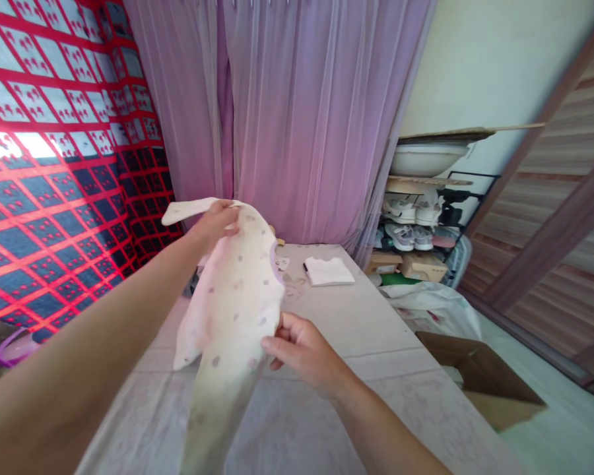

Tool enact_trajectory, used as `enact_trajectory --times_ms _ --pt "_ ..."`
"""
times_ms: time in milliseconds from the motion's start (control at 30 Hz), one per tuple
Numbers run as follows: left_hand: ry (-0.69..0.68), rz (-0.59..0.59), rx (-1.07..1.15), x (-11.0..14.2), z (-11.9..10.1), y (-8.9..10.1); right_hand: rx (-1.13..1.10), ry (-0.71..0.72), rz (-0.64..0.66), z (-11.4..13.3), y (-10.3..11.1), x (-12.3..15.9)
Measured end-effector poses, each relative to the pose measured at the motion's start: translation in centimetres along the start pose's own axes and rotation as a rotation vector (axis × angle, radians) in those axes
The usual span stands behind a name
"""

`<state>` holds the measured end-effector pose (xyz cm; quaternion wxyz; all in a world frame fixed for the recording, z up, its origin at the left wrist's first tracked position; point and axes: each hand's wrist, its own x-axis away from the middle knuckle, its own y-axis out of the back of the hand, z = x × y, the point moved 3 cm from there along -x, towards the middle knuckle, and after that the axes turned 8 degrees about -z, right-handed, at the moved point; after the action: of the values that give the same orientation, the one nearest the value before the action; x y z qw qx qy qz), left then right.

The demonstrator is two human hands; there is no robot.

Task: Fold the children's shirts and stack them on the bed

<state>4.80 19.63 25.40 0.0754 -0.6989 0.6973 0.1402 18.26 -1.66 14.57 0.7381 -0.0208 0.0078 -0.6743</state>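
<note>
A cream long-sleeved child's top (242,277) with scattered pale dots hangs between my two hands above the table. My left hand (222,218) grips it near the far shoulder, where one sleeve sticks out to the left. Lower down, my right hand (299,346) pinches the other shoulder between thumb and fingers. The second sleeve drops toward the bottom of the view. A lilac-edged neckline faces right, between the hands. Part of the top's body falls to the left, behind the near sleeve.
A covered table (366,369) lies beneath, bearing a folded white cloth (329,271) with a dark item at its edge. Purple curtains (307,119) hang behind. To the right stand a shoe rack (410,214) and an open cardboard box (475,373). Red-patterned fabric (44,165) covers the left side.
</note>
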Motion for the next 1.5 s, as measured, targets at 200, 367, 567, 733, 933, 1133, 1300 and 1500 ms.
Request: enact_trajectory --times_ms 200,367,567,733,933,1133,1300,1500 --pt "0.014 0.531 -0.245 4.4 6.6 -8.9 0.612 -0.017 -0.096 -6.4 6.0 0.0" --pt "0.023 0.393 -0.876 5.2 14.6 -2.7 0.885 -0.147 -0.257 -9.7 11.5 -0.5" --pt "0.234 0.175 -1.242 6.8 19.8 8.6 1.155 -0.218 -0.369 -10.5 11.8 -2.0" --pt "0.338 0.208 -1.328 8.4 21.9 11.1 1.201 -0.218 -0.193 -10.7 7.2 -1.8" --pt "0.388 0.251 -1.349 8.9 22.2 11.2 1.196 -0.183 -0.199 -12.2 3.8 -1.2" --pt "0.437 0.317 -1.251 11.0 21.4 11.3 0.968 -0.201 -0.33 -12.9 7.8 -2.1" --pt "0.513 0.524 -1.091 15.3 19.7 10.9 0.858 -0.257 -0.245 -12.1 12.3 -0.3" --pt "0.517 0.672 -1.12 15.6 18.3 10.2 0.692 -0.361 -0.156 -12.6 12.7 0.6"
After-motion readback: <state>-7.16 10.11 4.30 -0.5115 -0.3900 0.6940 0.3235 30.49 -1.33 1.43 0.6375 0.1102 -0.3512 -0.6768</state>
